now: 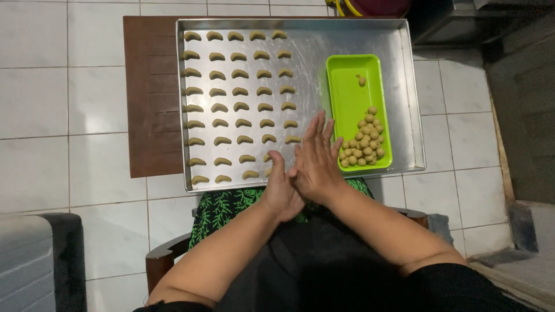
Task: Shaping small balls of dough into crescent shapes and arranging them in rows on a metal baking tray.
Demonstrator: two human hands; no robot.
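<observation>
We press our left hand (281, 193) and right hand (315, 162) palm to palm, fingers straight; whether dough sits between them, we cannot tell. They hover over the metal baking tray (324, 52), between the crescent cookies (240, 92) and the green tray (352, 92) of dough balls (364, 141).

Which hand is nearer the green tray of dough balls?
Right. The right hand lies just left of the green tray, fingertips nearly at its edge; the left hand sits under it, farther left.

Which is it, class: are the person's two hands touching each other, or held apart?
Touching. The head view shows the right hand laid over the left hand, palms pressed together with no gap, above the metal tray's near edge.
</observation>
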